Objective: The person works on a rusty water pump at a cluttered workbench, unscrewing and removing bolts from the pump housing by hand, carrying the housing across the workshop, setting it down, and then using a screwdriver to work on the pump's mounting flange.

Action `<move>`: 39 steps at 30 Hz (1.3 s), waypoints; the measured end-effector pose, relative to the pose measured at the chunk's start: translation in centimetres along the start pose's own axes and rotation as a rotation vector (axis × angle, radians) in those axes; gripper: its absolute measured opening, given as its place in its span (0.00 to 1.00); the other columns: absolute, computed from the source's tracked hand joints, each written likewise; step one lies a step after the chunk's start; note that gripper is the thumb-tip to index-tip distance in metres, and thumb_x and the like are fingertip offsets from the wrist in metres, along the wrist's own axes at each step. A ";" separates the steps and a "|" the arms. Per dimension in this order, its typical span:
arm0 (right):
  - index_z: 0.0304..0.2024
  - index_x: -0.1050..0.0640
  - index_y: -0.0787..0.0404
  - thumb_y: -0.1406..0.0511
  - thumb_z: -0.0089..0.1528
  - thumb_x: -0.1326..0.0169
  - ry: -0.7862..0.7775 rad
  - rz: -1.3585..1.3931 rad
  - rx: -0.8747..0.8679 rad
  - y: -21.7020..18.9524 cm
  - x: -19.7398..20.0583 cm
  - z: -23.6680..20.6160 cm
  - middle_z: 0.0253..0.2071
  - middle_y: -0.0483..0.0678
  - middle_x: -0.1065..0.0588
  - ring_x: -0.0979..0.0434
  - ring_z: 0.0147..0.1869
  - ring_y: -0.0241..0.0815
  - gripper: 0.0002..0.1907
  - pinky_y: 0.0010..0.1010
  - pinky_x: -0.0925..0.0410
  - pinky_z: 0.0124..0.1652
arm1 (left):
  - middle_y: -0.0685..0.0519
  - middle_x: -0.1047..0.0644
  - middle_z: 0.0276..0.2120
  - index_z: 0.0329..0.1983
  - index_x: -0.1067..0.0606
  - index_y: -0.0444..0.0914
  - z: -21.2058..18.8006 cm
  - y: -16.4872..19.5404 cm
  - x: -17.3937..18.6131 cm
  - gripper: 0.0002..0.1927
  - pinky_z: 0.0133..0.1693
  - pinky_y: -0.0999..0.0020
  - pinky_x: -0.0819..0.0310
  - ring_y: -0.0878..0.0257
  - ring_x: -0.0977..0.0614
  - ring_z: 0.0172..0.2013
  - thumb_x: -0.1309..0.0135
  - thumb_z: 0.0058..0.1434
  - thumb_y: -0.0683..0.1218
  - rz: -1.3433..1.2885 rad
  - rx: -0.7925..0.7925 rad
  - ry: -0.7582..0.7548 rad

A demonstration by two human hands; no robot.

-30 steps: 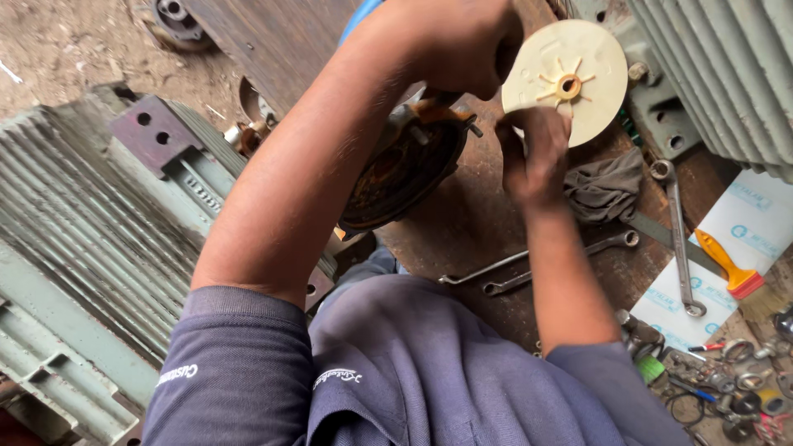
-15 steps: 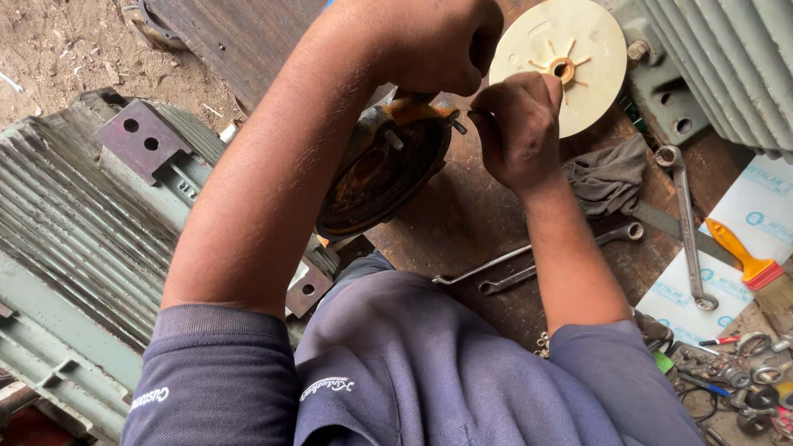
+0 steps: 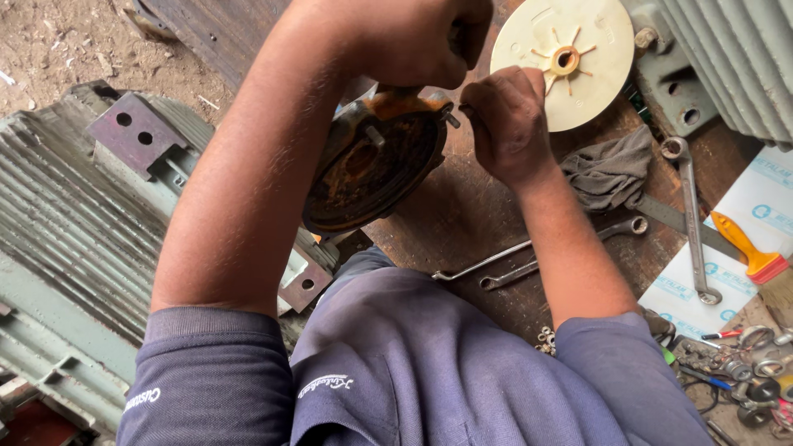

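Your left hand [image 3: 413, 41] is closed tight over the top rim of the rusty round end cover [image 3: 372, 165], which stands tilted on edge above your lap, between the grey ribbed motor housing [image 3: 74, 206] and the wooden counter [image 3: 462, 215]. Your right hand [image 3: 505, 124] is curled narrow, fingertips pinched at the small bolt [image 3: 450, 118] on the cover's edge. Beside it lie a cream plastic fan [image 3: 566, 62], a grey rag [image 3: 610, 169] and two spanners [image 3: 537, 258].

Dusty dirt ground [image 3: 58, 41], rusty brown work surface [image 3: 462, 223], plain daylight.
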State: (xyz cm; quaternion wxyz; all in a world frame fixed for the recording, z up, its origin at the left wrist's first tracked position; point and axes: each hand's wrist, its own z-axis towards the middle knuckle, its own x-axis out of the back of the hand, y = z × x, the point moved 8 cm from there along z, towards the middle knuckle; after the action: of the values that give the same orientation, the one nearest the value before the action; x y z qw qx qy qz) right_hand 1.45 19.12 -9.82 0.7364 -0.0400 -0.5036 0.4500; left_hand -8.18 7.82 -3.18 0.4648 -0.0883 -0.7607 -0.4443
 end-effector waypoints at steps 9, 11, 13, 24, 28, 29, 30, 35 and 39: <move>0.47 0.24 0.62 0.73 0.66 0.40 0.040 -0.026 -0.025 -2.1 0.3 0.8 0.40 0.45 0.24 0.26 0.47 0.47 0.08 0.41 0.40 0.51 | 0.52 0.18 0.32 0.46 0.20 0.46 -2.3 -1.9 0.5 0.16 0.24 0.60 0.22 0.58 0.17 0.26 0.38 0.52 0.48 -0.133 0.254 -0.121; 0.46 0.24 0.62 0.73 0.66 0.40 0.055 -0.022 -0.014 -2.4 0.4 1.1 0.40 0.46 0.24 0.26 0.47 0.48 0.08 0.41 0.40 0.50 | 0.51 0.18 0.31 0.44 0.19 0.44 -2.0 -0.6 1.3 0.14 0.23 0.61 0.23 0.58 0.17 0.25 0.36 0.53 0.47 -0.066 0.088 -0.036; 0.45 0.24 0.61 0.73 0.66 0.41 0.073 -0.016 -0.039 -2.4 0.5 1.0 0.39 0.47 0.25 0.26 0.47 0.49 0.07 0.42 0.40 0.50 | 0.51 0.17 0.31 0.44 0.19 0.43 -2.0 -0.3 1.4 0.14 0.22 0.62 0.23 0.58 0.17 0.24 0.37 0.53 0.47 -0.067 0.060 -0.036; 0.41 0.25 0.63 0.73 0.63 0.41 0.100 0.007 -0.117 -0.3 -2.3 -0.9 0.39 0.53 0.26 0.27 0.46 0.56 0.06 0.44 0.39 0.48 | 0.48 0.18 0.33 0.44 0.19 0.41 -1.4 0.0 1.5 0.17 0.34 0.57 0.24 0.54 0.17 0.31 0.35 0.51 0.49 -0.055 0.008 -0.038; 0.46 0.24 0.63 0.74 0.67 0.44 0.148 0.099 -0.231 -0.1 -0.9 -1.6 0.43 0.52 0.24 0.26 0.49 0.53 0.06 0.41 0.35 0.51 | 0.49 0.17 0.33 0.43 0.18 0.42 -1.3 -0.8 0.8 0.15 0.34 0.59 0.23 0.55 0.16 0.32 0.36 0.52 0.49 -0.103 -0.002 -0.037; 0.45 0.24 0.63 0.74 0.65 0.43 0.120 0.061 -0.175 -0.4 -0.4 -1.2 0.42 0.51 0.24 0.26 0.48 0.53 0.06 0.42 0.36 0.51 | 0.49 0.17 0.33 0.42 0.18 0.42 -1.3 -1.1 0.8 0.16 0.34 0.59 0.23 0.55 0.16 0.32 0.36 0.51 0.49 -0.069 0.008 -0.022; 0.43 0.23 0.62 0.74 0.64 0.41 0.093 0.022 -0.116 -0.8 0.0 -0.7 0.41 0.50 0.23 0.25 0.48 0.52 0.07 0.43 0.38 0.52 | 0.49 0.17 0.33 0.42 0.18 0.43 -1.2 -1.3 0.8 0.16 0.34 0.59 0.23 0.55 0.16 0.32 0.36 0.50 0.49 -0.035 0.016 -0.004; 0.41 0.23 0.62 0.72 0.64 0.40 0.040 -0.043 0.011 -2.5 0.8 1.4 0.40 0.47 0.23 0.25 0.47 0.49 0.06 0.42 0.40 0.49 | 0.49 0.17 0.32 0.41 0.18 0.42 -1.2 -1.5 0.4 0.14 0.34 0.59 0.23 0.55 0.16 0.31 0.37 0.51 0.48 -0.057 0.004 -0.026; 0.43 0.22 0.61 0.72 0.63 0.40 0.029 -0.110 0.075 -3.1 1.0 1.9 0.41 0.46 0.23 0.25 0.47 0.48 0.06 0.43 0.40 0.50 | 0.49 0.18 0.32 0.43 0.18 0.42 -1.2 -1.6 0.4 0.15 0.33 0.59 0.23 0.55 0.17 0.31 0.37 0.51 0.48 -0.050 0.026 -0.030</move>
State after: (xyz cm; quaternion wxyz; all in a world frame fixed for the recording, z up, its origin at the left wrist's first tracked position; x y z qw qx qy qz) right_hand 1.97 17.24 -6.66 0.7681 0.0092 -0.4772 0.4269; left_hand -8.50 5.88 -3.62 0.4431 -0.0699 -0.7753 -0.4446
